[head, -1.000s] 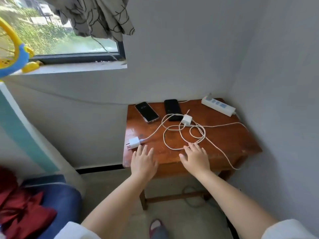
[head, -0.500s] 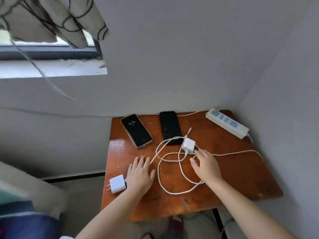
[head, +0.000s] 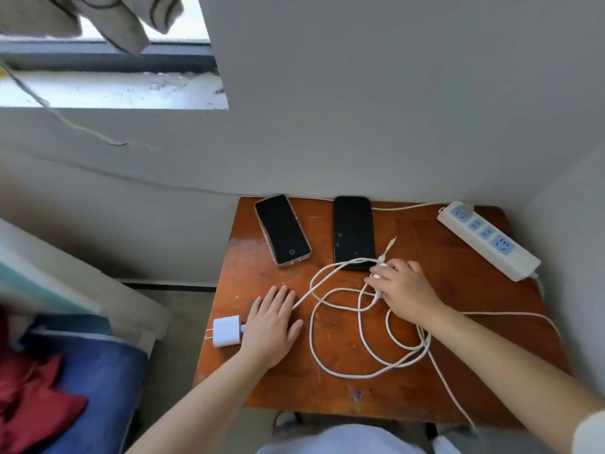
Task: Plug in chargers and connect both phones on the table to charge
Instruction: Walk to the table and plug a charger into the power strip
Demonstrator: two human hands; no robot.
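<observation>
Two phones [head: 282, 229] lie on a scuffed wooden table [head: 409, 398] in a grey-walled corner.

home bedroom corner. small scuffed wooden desk [head: 425, 371] jammed against plain grey walls, window [head: 98, 37] with patterned curtain [head: 127, 27] at 10 o'clock, bed with blue sheet [head: 88, 381] and red cloth [head: 29, 398] at 8 o'clock.

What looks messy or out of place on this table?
The white cables lie in tangled, overlapping loops mid-table, one loop crossing the black phone. One charger sits at the table's left edge, its prongs pointing outward.
</observation>
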